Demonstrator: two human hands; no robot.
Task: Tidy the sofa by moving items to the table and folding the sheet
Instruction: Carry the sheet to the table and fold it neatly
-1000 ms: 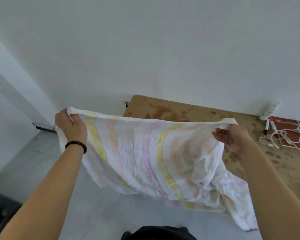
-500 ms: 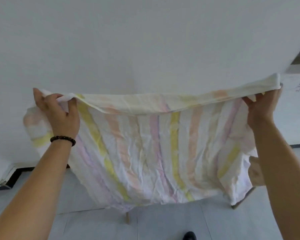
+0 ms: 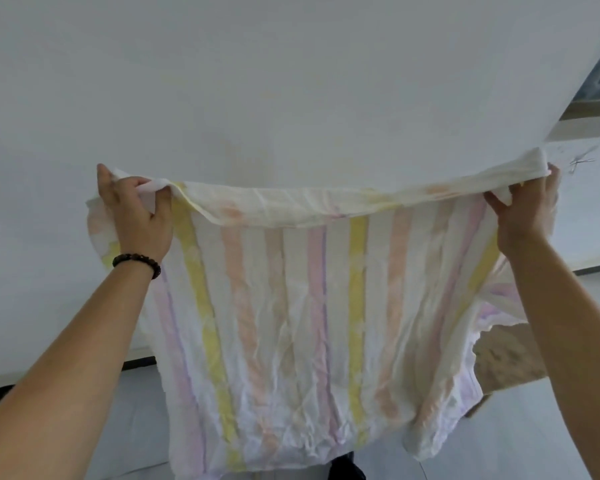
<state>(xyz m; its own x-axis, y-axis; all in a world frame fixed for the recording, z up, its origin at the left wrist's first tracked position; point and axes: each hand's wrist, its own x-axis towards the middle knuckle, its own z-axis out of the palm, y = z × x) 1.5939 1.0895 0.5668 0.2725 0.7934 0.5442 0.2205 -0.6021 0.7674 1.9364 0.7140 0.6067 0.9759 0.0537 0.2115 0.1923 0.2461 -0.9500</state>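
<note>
A white sheet (image 3: 291, 323) with yellow, pink and orange stripes hangs spread out in front of me, its top edge folded over. My left hand (image 3: 137, 216), with a dark bead bracelet on the wrist, pinches the sheet's upper left corner. My right hand (image 3: 523, 213) grips the upper right corner, held a little higher. The sheet hangs down between my arms and hides most of what lies behind it.
A brown mottled table (image 3: 503, 358) shows partly behind the sheet's lower right side. A white wall (image 3: 291, 81) fills the upper view, with a window frame (image 3: 593, 109) at the far right. Grey floor (image 3: 465, 455) lies below, and a dark shoe (image 3: 347, 469) peeks under the sheet.
Both hands have lifted the sheet from low over the table to chest height and pulled it wide apart. The view has tilted up toward the wall, and the sheet now hangs flat.
</note>
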